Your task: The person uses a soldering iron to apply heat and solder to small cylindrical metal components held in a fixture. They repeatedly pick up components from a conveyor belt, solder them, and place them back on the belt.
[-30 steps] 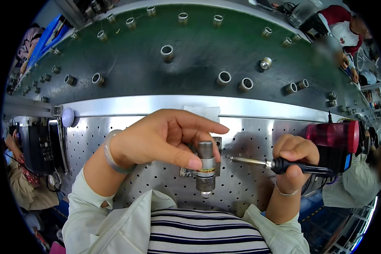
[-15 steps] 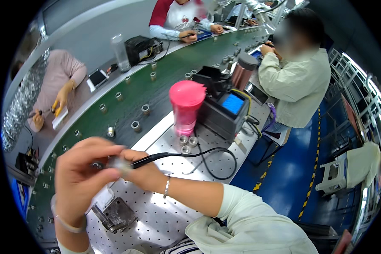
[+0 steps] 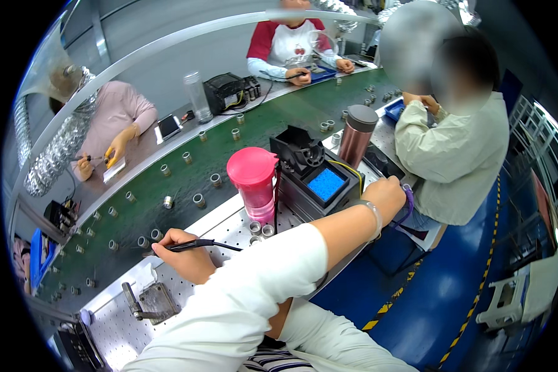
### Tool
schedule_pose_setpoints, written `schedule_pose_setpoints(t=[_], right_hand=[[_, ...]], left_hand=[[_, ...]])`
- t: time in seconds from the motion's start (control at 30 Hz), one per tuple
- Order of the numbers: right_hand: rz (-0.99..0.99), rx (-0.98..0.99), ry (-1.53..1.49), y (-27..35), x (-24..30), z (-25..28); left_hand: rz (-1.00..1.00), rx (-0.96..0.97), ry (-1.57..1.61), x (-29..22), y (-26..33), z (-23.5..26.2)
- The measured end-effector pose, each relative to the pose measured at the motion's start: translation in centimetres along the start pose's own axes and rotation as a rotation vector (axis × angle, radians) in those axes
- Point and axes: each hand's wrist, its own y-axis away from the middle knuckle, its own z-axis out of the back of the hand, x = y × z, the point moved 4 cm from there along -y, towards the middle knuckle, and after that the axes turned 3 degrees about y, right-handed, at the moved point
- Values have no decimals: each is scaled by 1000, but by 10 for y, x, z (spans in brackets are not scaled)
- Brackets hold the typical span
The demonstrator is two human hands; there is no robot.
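Two hands are working apart: the right hand (image 3: 189,257) is gripping a black soldering iron (image 3: 192,245) over the perforated bench (image 3: 121,319), its cable trailing toward the soldering station (image 3: 319,180). The left hand (image 3: 387,193) is reaching across beside that station; whether it is holding anything, I cannot tell. A pink bottle (image 3: 254,183) is standing just beside the station.
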Motion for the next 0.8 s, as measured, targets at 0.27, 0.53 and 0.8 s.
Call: schedule_pose_setpoints(t=[0.27,0.53,0.8], right_hand=[[-6,141,-19,8,12,-5],[-44,115,-26,8,8,-6],[-75,91,42,7,20,1]], left_hand=[[279,215,-109,20,-41,-77],[29,-38,-257,-42,-3,-3],[-295,-78,-72,-82,170,165]])
